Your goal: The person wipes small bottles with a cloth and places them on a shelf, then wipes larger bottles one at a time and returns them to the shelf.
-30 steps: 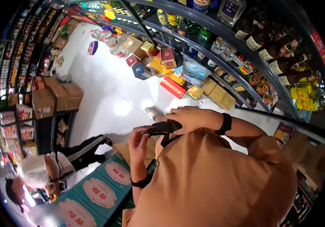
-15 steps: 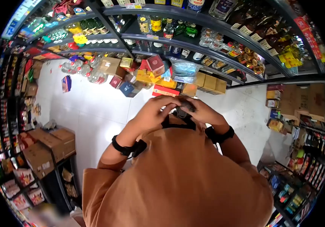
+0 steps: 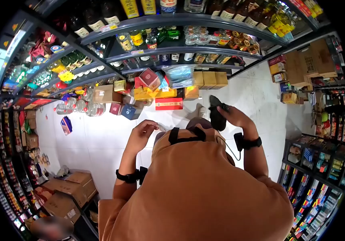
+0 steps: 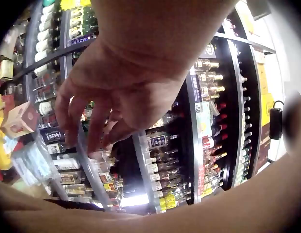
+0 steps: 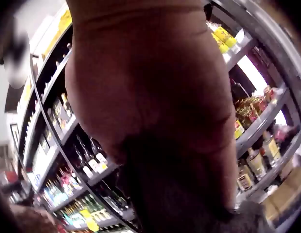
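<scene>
My right hand [image 3: 237,115] grips a dark, soft-looking item [image 3: 217,119] with a narrow end pointing away from me, out to the right of my waist. Close under the right palm, the same item [image 5: 174,189] fills the lower part of the right wrist view, dark and slightly fuzzy; its exact kind I cannot tell. My left hand [image 3: 141,134] hangs in the air in front of my body with loosely bent fingers and nothing in them. The left wrist view has this left hand [image 4: 121,97] with its fingers pointing down, bottle shelves behind it.
Ahead runs a long bottle shelf [image 3: 168,50]. Boxes, including a red box [image 3: 169,104], and large clear plastic bottles [image 3: 95,109] stand along its foot. Cardboard cartons [image 3: 68,190] are at the left, with a stocked shelf [image 3: 311,168] at the right. A cord [image 3: 229,148] hangs near my right wrist.
Both hands were together on the dark item. Now they are apart: the left has let go and moved left, the right carries the item to the right. My view has turned rightward.
</scene>
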Demonstrator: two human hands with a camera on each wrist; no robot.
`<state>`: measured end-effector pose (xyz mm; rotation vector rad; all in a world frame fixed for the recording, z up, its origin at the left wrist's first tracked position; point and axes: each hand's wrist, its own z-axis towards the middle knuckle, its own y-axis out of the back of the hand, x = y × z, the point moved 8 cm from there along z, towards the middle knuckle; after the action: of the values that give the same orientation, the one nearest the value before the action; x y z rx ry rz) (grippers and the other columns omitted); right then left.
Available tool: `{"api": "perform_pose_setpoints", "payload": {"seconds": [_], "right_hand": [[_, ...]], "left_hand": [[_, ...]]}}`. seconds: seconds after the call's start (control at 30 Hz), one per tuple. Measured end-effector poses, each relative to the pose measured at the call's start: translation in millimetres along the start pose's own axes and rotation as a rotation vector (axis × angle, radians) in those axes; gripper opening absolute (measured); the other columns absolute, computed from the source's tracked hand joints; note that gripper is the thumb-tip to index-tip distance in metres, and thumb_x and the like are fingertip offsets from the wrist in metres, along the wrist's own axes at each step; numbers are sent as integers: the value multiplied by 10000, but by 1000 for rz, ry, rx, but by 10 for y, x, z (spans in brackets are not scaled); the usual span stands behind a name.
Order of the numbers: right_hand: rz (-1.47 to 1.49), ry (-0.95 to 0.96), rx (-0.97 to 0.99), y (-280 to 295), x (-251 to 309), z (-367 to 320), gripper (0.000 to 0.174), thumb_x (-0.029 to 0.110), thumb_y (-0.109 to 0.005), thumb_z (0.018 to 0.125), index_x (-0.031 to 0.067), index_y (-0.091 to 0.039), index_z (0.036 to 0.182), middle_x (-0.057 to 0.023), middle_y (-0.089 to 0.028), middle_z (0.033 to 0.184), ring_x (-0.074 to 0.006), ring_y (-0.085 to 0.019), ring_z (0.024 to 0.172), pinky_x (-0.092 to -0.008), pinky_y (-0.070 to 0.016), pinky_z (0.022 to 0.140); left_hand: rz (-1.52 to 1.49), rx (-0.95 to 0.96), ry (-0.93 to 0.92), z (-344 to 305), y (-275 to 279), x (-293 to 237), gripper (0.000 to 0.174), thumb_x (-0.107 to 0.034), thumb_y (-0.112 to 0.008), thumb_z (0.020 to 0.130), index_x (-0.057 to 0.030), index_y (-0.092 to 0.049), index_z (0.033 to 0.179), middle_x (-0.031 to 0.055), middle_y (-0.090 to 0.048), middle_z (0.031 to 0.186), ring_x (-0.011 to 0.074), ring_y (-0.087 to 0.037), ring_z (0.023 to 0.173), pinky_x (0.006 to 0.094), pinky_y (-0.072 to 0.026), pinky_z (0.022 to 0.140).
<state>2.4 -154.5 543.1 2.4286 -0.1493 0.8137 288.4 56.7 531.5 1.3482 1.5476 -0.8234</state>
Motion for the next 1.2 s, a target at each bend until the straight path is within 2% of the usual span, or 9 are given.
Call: {"api": "perform_pose_setpoints", "payload": {"seconds": [0.17,0.23,0.37,0.43,0.57,0.73,0.8,1.07,1.2], "right_hand": [[692,310,70,332,600,-16,651,566,-531,914,-11,-600,1208,-56,-639,1083,-149,-563,930,-296,-464,822],[427,244,175,265,397,284,719,609,-524,894,9,-539,1290,-110,-640,1123,-185,-576,1000,-315,-459,889],[266,566,121,620,794,-107,667,587,-508,915,61,-515,1326,-167,-651,1085,-210,-610,956,-325,-484,836],[243,328,340,781,737,-387,674,579,-509,918,69,-480,1357,-152,-652,1071,-194,-635,873,-309,-514,748],[107,239,403,1047,415,-498,702,594,-513,907,71,-451,1372,-130,-656,1003,-119,-621,686,-266,-523,600],[301,406,272,1327,231,-495,573,418,-550,954,-1,-459,1334,-173,-623,1144,-246,-579,1049,-339,-441,924],[308,490,152,1282,4,-304,550,399,-568,948,-6,-479,1311,-174,-623,1144,-237,-584,1037,-336,-446,914],[470,586,115,1317,-21,-220,433,223,-699,882,-46,-554,1190,-79,-637,1055,-116,-560,964,-274,-456,863],[392,661,9,1261,-9,-203,334,161,-748,822,-23,-588,1050,-66,-597,973,-132,-544,902,-269,-439,813]], "left_hand": [[-41,-41,-36,125,-331,-203,214,-73,-529,956,-65,-566,1167,72,-668,1029,155,-605,972,296,-464,844],[-42,-133,-11,230,-490,-342,289,-133,-562,946,-88,-525,1229,77,-632,1141,155,-581,1019,300,-455,848],[-61,-24,-129,548,-1131,-816,564,-138,-646,893,-104,-381,1390,99,-496,1298,195,-506,1137,325,-451,911],[-41,59,-108,713,-1521,-963,633,-184,-670,881,-91,-343,1414,102,-459,1334,203,-485,1167,346,-446,926],[14,235,-185,1072,-2147,-1222,531,-185,-717,852,-9,-475,1290,80,-599,1172,155,-551,1060,323,-456,908],[-13,126,-85,1197,-2387,-1295,357,-125,-675,888,14,-550,1192,59,-653,1057,113,-591,922,275,-488,816],[-63,69,-109,1145,-2362,-1391,310,-87,-647,901,6,-569,1187,53,-659,1034,94,-588,894,256,-491,788],[-382,-7,-143,981,-2032,-1227,275,-98,-587,937,-18,-602,1200,28,-642,1118,125,-544,1059,307,-404,965],[-583,-80,-239,899,-1753,-1210,258,-123,-537,964,-19,-597,1192,49,-625,1173,166,-561,1095,340,-409,977]]}}
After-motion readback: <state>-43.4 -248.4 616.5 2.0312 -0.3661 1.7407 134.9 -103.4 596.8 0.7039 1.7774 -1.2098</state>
